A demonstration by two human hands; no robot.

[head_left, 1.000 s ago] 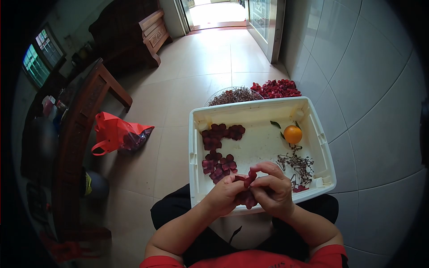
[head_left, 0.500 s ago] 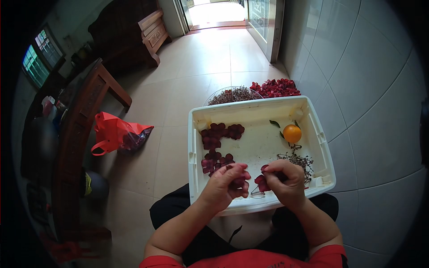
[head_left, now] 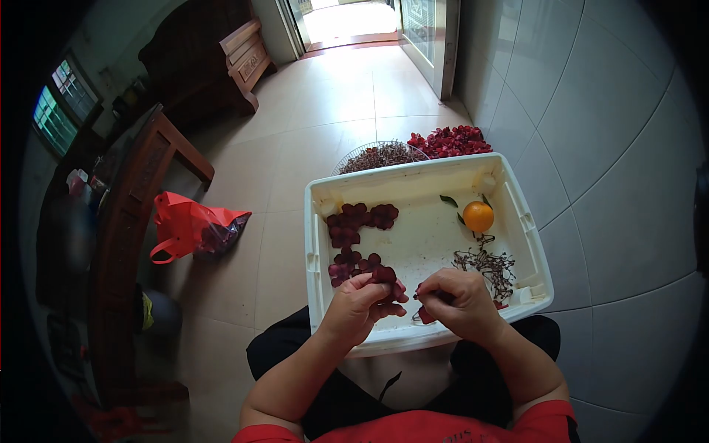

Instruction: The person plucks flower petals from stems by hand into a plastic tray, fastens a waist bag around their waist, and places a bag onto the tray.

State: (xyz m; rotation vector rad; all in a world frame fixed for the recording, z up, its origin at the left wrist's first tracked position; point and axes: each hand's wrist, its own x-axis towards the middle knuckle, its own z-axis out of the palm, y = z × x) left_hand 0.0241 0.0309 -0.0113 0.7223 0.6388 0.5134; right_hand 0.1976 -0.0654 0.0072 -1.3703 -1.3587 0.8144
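Observation:
Over the front of a white plastic tub (head_left: 526,221), my left hand (head_left: 357,304) pinches dark red flower petals (head_left: 384,276) between thumb and fingers. Close beside it, my right hand (head_left: 467,301) has its fingers curled round a smaller dark red flower (head_left: 425,315), mostly hidden by the fingers. Flat on the tub's floor at the left lie several dark red flowers (head_left: 354,214). An orange (head_left: 478,216) with green leaves sits at the right. Below it spreads a tangle of thin brown stems (head_left: 487,269).
Behind the tub stand a wire basket (head_left: 341,164) of brown stems and a heap of red petals (head_left: 450,142). A red bag (head_left: 185,225) rests on the floor at left, near a wooden table (head_left: 140,159). A tiled wall (head_left: 569,133) runs along the right.
The petals in my left hand now stand up higher above the thumb. My right hand has turned, and less of its flower shows. The whole view has shifted slightly.

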